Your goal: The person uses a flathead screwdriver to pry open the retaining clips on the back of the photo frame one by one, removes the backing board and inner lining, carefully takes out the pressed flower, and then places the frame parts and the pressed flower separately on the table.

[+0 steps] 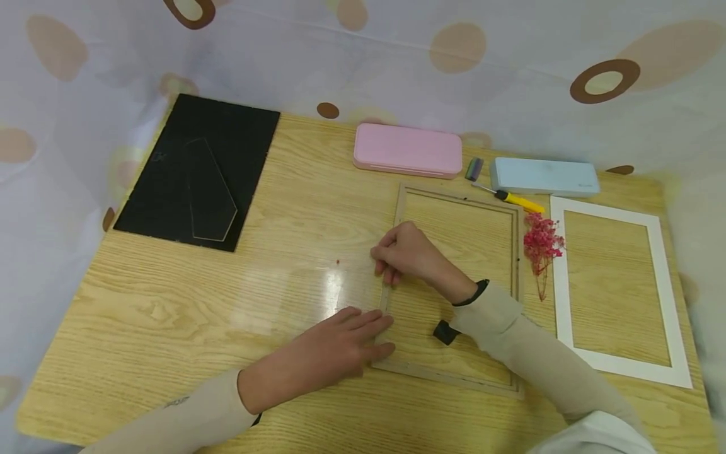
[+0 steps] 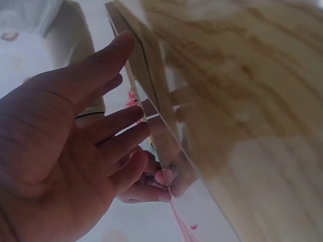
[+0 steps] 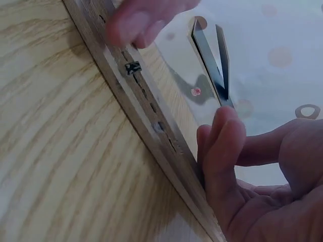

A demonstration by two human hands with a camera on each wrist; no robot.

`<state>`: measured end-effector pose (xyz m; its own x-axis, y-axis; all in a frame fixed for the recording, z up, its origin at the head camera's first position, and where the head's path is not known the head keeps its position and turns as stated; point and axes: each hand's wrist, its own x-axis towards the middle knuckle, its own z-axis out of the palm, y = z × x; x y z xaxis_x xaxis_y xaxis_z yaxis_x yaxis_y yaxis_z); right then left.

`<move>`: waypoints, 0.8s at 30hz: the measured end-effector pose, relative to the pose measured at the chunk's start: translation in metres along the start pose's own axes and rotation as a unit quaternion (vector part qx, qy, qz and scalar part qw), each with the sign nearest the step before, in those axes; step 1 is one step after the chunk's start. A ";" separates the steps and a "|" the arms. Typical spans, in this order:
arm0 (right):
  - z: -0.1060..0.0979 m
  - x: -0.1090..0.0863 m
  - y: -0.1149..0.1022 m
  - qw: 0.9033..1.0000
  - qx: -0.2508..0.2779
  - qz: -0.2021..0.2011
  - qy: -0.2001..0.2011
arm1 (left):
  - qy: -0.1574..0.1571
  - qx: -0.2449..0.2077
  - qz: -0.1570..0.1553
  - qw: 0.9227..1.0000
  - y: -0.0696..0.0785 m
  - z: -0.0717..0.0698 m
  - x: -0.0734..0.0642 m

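A clear sheet (image 1: pixel 333 295), glossy with reflections, lies beside the left rail of an empty wooden picture frame (image 1: pixel 518 296). My right hand (image 1: pixel 409 252) is over that rail, its thumb and fingertips pinched at the sheet's edge; the exact contact is small and partly hidden. My left hand (image 1: pixel 323 353) reaches over the frame's lower left corner with fingers extended, fingertips near the rail. In the left wrist view its fingers (image 2: pixel 123 136) lie along the edge of the sheet. A tiny red bit (image 1: pixel 338 261) sits on the sheet's surface.
A black backing board (image 1: pixel 170 170) with a stand lies far left. Pink (image 1: pixel 408 148) and pale blue (image 1: pixel 544 175) cases stand at the back. A yellow-handled screwdriver (image 1: pixel 522 202), pink dried flowers (image 1: pixel 543 236) and a white mat (image 1: pixel 615 364) lie right of the frame.
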<state>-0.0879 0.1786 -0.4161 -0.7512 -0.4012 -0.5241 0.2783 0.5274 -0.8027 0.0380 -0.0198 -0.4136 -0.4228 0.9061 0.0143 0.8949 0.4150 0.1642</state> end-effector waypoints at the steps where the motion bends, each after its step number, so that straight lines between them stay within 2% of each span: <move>1: 0.000 0.000 0.000 1.000 -0.002 0.002 -0.003 | 0.000 0.004 -0.001 1.000 0.000 0.001 0.000; 7: 0.001 0.001 -0.005 1.000 -0.020 0.010 -0.012 | 0.013 0.021 -0.003 1.000 -0.001 0.007 0.000; 13: 0.001 0.000 -0.008 0.999 -0.030 0.028 -0.001 | 0.017 0.040 0.001 0.999 -0.001 0.008 0.000; 18: -0.003 -0.002 -0.008 0.999 -0.034 0.033 0.006 | 0.008 0.021 -0.005 1.000 -0.001 0.007 0.001; 24: -0.008 -0.013 -0.003 0.999 -0.037 0.005 0.029 | 0.004 0.001 -0.007 1.000 -0.001 0.008 0.001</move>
<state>-0.0839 0.1881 -0.4049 -0.7824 -0.3523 -0.5135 0.2434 0.5860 -0.7729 0.0378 -0.0183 -0.4217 -0.4366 0.8994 0.0203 0.8891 0.4280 0.1621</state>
